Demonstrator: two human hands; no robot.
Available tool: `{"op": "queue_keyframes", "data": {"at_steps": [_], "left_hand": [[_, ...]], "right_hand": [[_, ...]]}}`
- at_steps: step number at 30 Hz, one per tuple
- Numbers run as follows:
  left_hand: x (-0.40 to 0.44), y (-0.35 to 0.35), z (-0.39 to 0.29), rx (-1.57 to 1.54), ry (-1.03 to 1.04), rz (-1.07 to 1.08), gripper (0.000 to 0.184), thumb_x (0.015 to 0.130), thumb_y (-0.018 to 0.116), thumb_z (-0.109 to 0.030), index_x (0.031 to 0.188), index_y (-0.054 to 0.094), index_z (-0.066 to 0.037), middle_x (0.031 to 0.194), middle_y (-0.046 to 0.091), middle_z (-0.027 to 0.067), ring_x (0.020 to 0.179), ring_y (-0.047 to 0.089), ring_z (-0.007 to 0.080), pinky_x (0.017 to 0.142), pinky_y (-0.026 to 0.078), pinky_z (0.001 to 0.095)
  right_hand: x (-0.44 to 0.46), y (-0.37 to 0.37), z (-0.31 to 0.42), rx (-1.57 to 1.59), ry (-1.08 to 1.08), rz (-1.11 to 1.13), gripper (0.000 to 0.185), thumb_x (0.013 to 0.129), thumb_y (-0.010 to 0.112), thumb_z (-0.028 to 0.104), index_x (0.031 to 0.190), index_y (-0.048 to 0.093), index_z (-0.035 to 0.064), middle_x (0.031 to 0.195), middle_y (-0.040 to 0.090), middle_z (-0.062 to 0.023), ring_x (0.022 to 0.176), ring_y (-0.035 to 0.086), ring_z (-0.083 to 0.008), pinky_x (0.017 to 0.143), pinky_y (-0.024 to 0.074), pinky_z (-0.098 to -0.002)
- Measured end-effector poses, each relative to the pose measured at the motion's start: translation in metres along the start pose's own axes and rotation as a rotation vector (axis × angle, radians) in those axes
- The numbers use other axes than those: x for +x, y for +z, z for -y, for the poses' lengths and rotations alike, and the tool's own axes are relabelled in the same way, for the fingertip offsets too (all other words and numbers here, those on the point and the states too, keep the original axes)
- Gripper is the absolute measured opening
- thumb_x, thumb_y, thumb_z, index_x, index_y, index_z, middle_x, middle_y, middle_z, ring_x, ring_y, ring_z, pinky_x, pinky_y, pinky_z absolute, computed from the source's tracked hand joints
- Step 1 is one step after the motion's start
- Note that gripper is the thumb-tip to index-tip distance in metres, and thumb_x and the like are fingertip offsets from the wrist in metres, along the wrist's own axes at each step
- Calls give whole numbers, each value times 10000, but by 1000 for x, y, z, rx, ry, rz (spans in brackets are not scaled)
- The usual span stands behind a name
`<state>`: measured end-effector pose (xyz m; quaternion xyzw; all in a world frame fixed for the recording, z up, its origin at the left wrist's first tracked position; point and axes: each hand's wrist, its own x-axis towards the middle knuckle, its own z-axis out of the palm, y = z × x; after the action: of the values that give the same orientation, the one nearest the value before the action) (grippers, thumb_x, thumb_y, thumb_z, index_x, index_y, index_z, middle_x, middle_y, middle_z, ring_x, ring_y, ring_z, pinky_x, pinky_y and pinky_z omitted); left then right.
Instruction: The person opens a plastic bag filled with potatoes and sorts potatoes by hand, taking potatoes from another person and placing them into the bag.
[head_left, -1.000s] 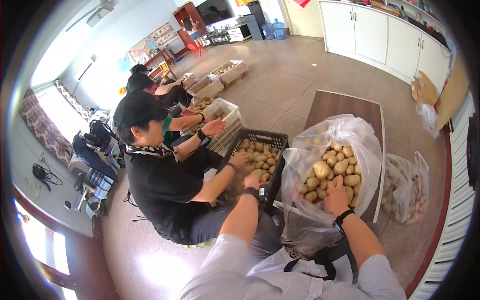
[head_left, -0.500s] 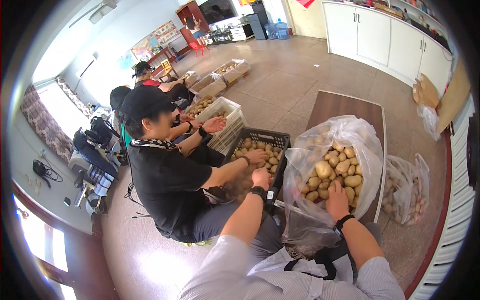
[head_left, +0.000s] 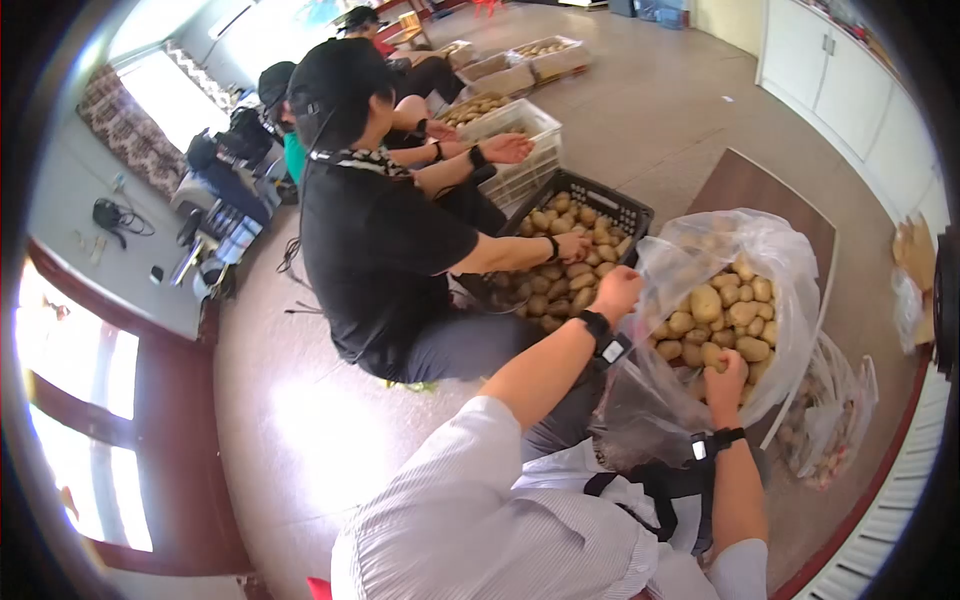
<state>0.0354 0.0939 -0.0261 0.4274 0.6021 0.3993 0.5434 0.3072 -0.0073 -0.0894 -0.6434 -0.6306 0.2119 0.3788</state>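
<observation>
A clear plastic bag (head_left: 800, 290) stands open in front of me, with many potatoes (head_left: 742, 312) inside. My right hand (head_left: 726, 382) reaches into its near side, fingers closed around a potato (head_left: 712, 356). My left hand (head_left: 617, 293) is at the bag's left rim, between the bag and a black crate (head_left: 640, 212) of potatoes. Its fingers are curled together; whether they grip the plastic or something else is hidden. Another person's hand (head_left: 572, 247) rests among the potatoes in that crate.
A person in black (head_left: 385, 240) sits close on my left. A white crate (head_left: 540, 150) and several boxes of potatoes (head_left: 545, 50) line up beyond. The bag rests on a brown board (head_left: 770, 190). Another filled plastic bag (head_left: 825, 410) stands at the right.
My left hand has moved from over the black crate to the bag's rim. My right hand, earlier resting on the potatoes, now has one in its fingers. The view has turned left and down.
</observation>
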Motion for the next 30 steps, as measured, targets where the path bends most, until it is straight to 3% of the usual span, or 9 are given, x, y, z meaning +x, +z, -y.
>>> {"op": "queue_keyframes", "data": {"at_steps": [2, 3, 5, 6, 12, 19, 24, 27, 30], "left_hand": [[-2, 3, -5, 1, 20, 26, 311, 888, 631, -245, 1089, 593, -11, 941, 621, 71, 761, 593, 159, 598, 516, 316], [-4, 9, -4, 55, 37, 91, 319, 887, 634, -248, 1090, 590, -6, 939, 622, 70, 770, 595, 157, 603, 514, 314], [-9, 23, -3, 130, 66, 200, 366, 877, 661, -265, 1109, 584, 7, 947, 627, 70, 791, 598, 153, 620, 511, 310], [-13, 31, -4, 113, 85, 232, 388, 867, 681, -272, 1123, 586, 3, 945, 630, 66, 792, 598, 148, 623, 509, 311], [-51, 51, -19, 175, 62, 550, 446, 833, 742, -290, 1153, 597, -16, 888, 641, 47, 737, 598, 119, 571, 489, 281], [-44, 48, -14, 225, -2, 664, 454, 814, 762, -327, 1110, 611, -18, 745, 626, 41, 541, 566, 106, 447, 439, 266], [-48, 53, -21, 307, -107, 744, 470, 834, 730, -367, 1119, 584, -23, 778, 608, 39, 550, 574, 122, 467, 450, 261], [-39, 52, -17, 256, -138, 773, 500, 844, 725, -383, 1163, 558, -35, 831, 615, 44, 558, 577, 123, 475, 455, 254], [-31, 53, -5, 82, -141, 578, 471, 860, 717, -397, 1148, 567, -56, 855, 623, 42, 562, 574, 120, 469, 449, 253]], "right_hand": [[7, -3, -1, 122, 126, 13, 239, 813, 583, 78, 1044, 526, 55, 1021, 564, -97, 960, 555, -241, 804, 460, -390], [10, -6, 5, 120, 125, 2, 239, 813, 583, 78, 1044, 526, 55, 1021, 564, -97, 960, 555, -241, 804, 460, -390], [12, -10, 17, 855, 633, 169, 211, 864, 542, 101, 1073, 522, 89, 986, 554, -76, 807, 563, -194, 666, 467, -338], [11, -5, 27, 998, 665, 110, 204, 894, 515, 141, 1094, 517, 103, 963, 567, -57, 688, 563, -152, 568, 441, -297], [18, -1, 72, 1234, 621, 302, 222, 953, 500, 290, 1061, 527, 98, 832, 579, -28, 605, 538, -139, 514, 423, -292], [29, 4, 68, 975, 568, 299, 340, 1008, 448, 422, 984, 542, 95, 760, 552, -10, 564, 504, -117, 462, 388, -280], [36, 16, 45, 530, 305, 308, 401, 1029, 417, 414, 932, 579, 60, 671, 512, 0, 507, 469, -98, 446, 366, -246], [38, 3, 59, 629, 348, 341, 430, 1035, 396, 420, 938, 578, 43, 650, 505, -1, 490, 467, -92, 432, 353, -248], [40, -9, 63, 495, 284, 294, 373, 1024, 447, 372, 979, 573, 23, 688, 550, -43, 565, 535, -138, 508, 423, -284]]}}
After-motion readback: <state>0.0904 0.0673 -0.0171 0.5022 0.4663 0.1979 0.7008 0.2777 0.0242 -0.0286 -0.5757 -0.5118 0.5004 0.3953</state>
